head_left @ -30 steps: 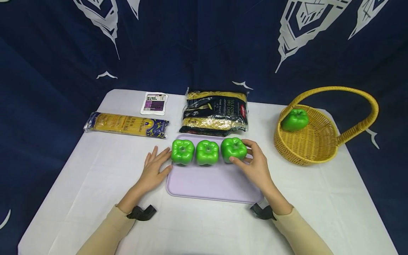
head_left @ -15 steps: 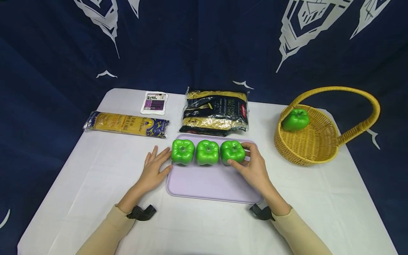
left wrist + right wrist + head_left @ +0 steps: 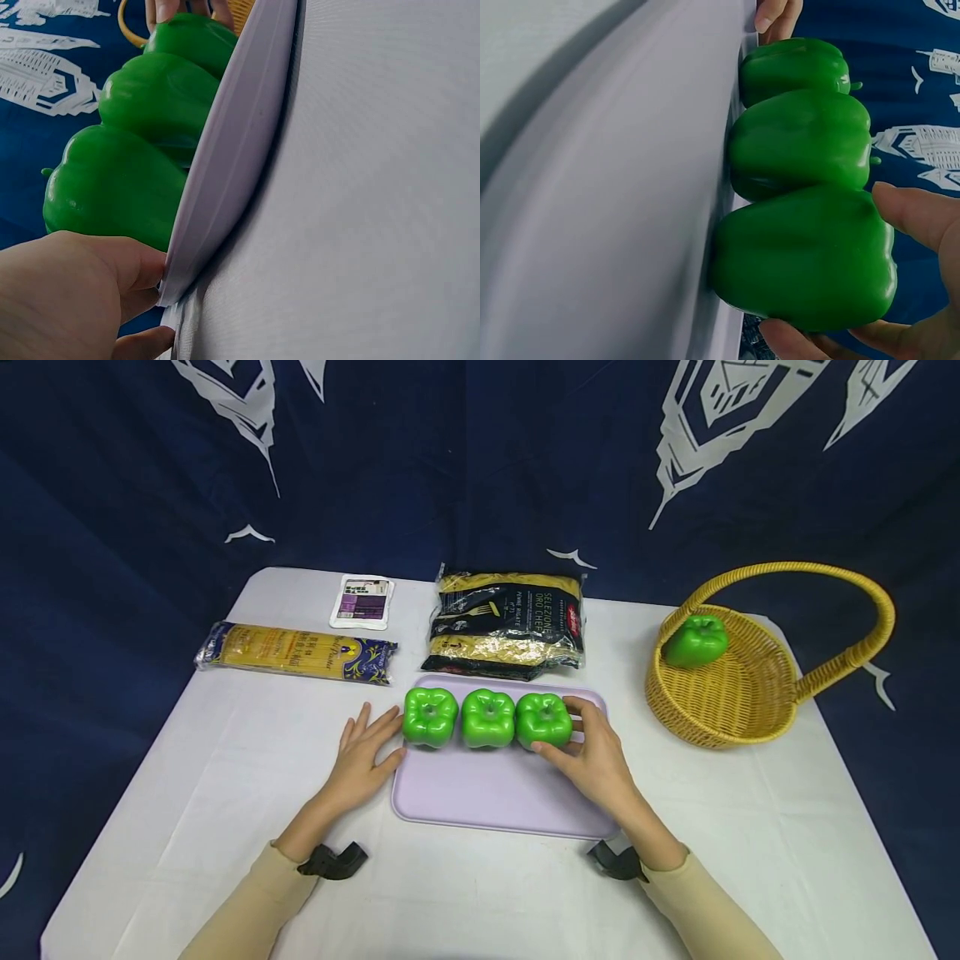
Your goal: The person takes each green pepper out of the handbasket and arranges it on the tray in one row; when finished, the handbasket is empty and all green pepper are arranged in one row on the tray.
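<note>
Three green peppers stand in a row along the back of the lilac tray (image 3: 502, 793): the left pepper (image 3: 431, 717), the middle pepper (image 3: 488, 718) and the right pepper (image 3: 543, 720). My right hand (image 3: 596, 760) holds the right pepper between thumb and fingers; the right wrist view shows this pepper (image 3: 802, 259) beside the middle one (image 3: 802, 142). My left hand (image 3: 363, 764) lies with spread fingers at the tray's left edge, beside the left pepper. In the left wrist view the left hand (image 3: 75, 292) touches the tray's rim (image 3: 225, 157) near that pepper (image 3: 112, 187).
A wicker basket (image 3: 742, 702) with a tall handle stands at the right, holding another green pepper (image 3: 696, 642). Behind the tray lies a black and yellow pasta bag (image 3: 504, 622). A spaghetti pack (image 3: 296, 652) and a small white packet (image 3: 362, 602) lie at the back left.
The right hand has lowered the right pepper slightly and brought it leftward, closer to the middle pepper. My left hand has stayed in place.
</note>
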The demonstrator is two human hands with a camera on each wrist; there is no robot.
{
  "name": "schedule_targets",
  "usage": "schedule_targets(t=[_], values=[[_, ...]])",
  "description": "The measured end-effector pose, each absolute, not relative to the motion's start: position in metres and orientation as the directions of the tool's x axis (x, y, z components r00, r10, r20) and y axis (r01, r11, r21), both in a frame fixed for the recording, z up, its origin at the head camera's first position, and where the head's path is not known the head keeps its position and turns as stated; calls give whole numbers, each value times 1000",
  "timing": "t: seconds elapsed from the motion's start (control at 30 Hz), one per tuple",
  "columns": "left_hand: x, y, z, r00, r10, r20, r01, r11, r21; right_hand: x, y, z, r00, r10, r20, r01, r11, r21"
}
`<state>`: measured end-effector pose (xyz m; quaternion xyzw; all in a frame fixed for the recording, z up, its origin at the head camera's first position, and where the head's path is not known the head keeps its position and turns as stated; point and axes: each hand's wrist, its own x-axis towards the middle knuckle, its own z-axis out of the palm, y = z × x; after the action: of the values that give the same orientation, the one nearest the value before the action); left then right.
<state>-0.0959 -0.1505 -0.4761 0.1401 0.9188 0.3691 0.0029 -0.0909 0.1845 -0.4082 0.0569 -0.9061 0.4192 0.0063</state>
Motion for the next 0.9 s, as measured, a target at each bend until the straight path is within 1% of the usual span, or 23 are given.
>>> schedule_targets(t=[0.27,0.47,0.6,0.77,0.9], values=[[-95,-150,-475,-959,262,105,262,686,678,-88,192,-400,-991,-129,37,-113,654,-748],[-94,-151,-474,-959,262,112,266,687,676,-90,202,-389,-981,-169,91,-180,644,-744],[-94,-152,-474,-959,261,110,264,682,682,-94,214,-387,-976,-173,130,-212,639,-739],[-95,-152,-475,-958,264,115,270,682,680,-101,239,-384,-977,-129,172,-215,638,-740],[-96,-151,-475,-957,268,109,268,681,681,-107,268,-379,-975,-33,219,-187,651,-736]])
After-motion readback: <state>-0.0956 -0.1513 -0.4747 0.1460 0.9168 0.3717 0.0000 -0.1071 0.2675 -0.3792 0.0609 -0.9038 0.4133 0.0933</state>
